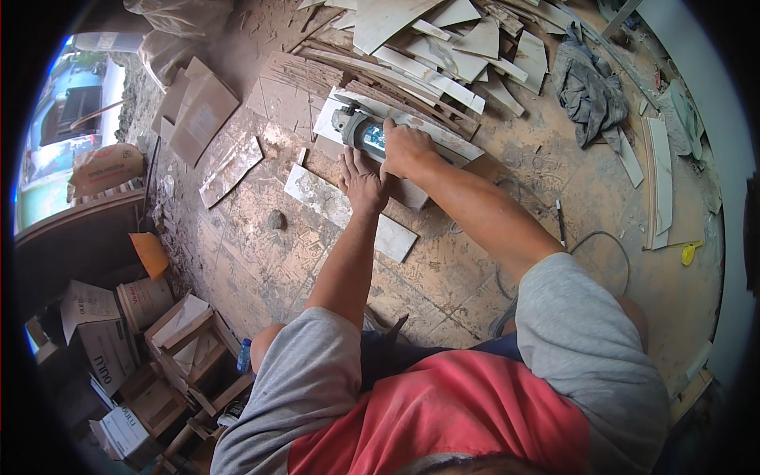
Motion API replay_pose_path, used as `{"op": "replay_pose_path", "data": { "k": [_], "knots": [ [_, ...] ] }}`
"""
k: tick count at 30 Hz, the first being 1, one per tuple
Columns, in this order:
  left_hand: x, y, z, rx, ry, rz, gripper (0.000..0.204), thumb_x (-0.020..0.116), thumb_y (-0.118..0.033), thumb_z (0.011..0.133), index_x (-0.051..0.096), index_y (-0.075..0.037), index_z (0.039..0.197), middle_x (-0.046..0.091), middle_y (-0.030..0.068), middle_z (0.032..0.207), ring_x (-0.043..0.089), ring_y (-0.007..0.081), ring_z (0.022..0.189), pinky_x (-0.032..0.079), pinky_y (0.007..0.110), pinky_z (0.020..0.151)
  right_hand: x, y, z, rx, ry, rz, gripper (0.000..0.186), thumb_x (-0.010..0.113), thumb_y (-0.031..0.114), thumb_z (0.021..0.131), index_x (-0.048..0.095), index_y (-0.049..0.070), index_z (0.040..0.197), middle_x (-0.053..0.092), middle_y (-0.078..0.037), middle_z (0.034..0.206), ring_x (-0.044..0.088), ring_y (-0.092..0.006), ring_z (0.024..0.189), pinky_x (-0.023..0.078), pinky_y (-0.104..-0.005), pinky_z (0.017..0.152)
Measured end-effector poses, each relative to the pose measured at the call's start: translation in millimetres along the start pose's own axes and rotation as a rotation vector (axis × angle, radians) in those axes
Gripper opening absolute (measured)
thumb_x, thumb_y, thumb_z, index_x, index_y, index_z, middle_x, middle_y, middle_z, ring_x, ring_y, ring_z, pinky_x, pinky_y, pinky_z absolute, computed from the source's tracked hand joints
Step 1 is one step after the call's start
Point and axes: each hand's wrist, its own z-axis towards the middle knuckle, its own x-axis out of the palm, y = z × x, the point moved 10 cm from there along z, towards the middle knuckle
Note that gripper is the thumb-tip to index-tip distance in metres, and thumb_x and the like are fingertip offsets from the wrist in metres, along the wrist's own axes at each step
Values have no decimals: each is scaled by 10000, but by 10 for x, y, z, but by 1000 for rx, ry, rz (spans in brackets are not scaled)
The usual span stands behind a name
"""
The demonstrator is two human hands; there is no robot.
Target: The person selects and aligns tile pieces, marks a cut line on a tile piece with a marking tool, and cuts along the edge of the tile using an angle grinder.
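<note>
My right hand (408, 148) is wrapped around the blue and grey body of an angle grinder (367, 134). The grinder's dark head lies over a white marbled tile strip (453, 146) on the floor ahead of me. Close below the tool, my left hand (364, 184) reaches forward with its fingers stretched out. It lies against the near edge of the work, by the grinder; whether the fingertips touch the tool or only the tile is unclear. The cutting disc cannot be made out. A second white tile strip (348, 212) lies nearer to me, partly beneath my left forearm.
Broken tile offcuts (443, 49) pile up at the far side, with a grey cloth (590, 87) to their right. A cable (625, 261) loops over the dusty floor. Cardboard (198, 111), a stone (276, 220), a wooden crate (194, 348) and a bucket (145, 301) stand left.
</note>
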Motion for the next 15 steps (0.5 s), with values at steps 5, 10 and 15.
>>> {"op": "replay_pose_path", "data": {
  "k": [5,10,15],
  "knots": [
    [20,5,2,-8,24,5,869,486,-630,888,225,-69,1499,139,114,1613,90,322,1492,138,551,1149,-7,-44,-51,1,8,3,694,815,259,730,438,23,1262,655,-211,1134,656,-333,1067,543,-405,895],
    [11,-7,6,-8,24,-3,855,514,-584,886,217,-72,1503,130,101,1616,85,322,1493,144,561,1143,-13,-111,-127,8,24,3,655,793,260,749,443,24,1250,658,-213,1123,657,-336,1062,544,-407,892],
    [-14,-25,0,-7,12,18,863,506,-600,885,230,-62,1500,133,100,1615,91,324,1491,143,561,1141,-5,-167,-177,16,33,0,615,755,205,760,442,18,1256,662,-214,1110,659,-341,1054,545,-410,889]
  ]
}}
